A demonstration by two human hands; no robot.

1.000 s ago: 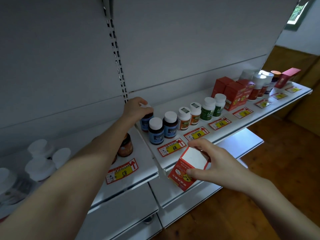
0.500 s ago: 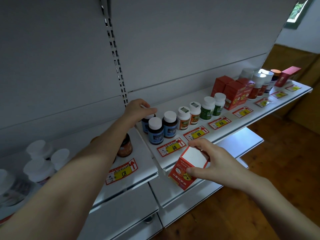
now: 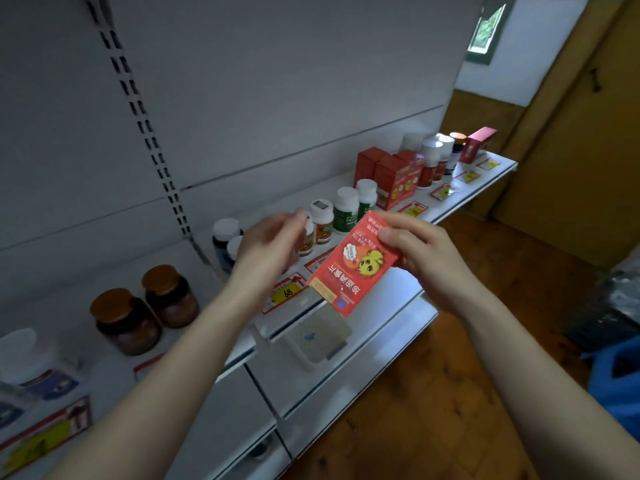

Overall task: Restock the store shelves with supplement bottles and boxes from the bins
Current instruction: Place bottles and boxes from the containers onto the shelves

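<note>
My right hand (image 3: 424,258) grips a red supplement box (image 3: 353,263) with a yellow cartoon print, held upside down and tilted in front of the white shelf (image 3: 460,199). My left hand (image 3: 268,249) hovers blurred just left of the box, fingers loosely curled, holding nothing. Behind it stand blue bottles with white caps (image 3: 225,237), orange-label bottles (image 3: 322,220) and green bottles (image 3: 346,209). Further right are red boxes (image 3: 391,178) and more white-capped bottles (image 3: 433,157).
Two brown jars with amber lids (image 3: 145,306) stand on the left shelf section, with white-capped bottles (image 3: 31,362) at the far left. Price tags (image 3: 285,292) line the shelf edge. A lower shelf (image 3: 363,368) juts out beneath. A blue bin (image 3: 620,386) sits on the wooden floor at right.
My left hand has let go of the blue bottle at the back and pulled toward the box. My right hand has raised the red box and turned its printed face toward me.
</note>
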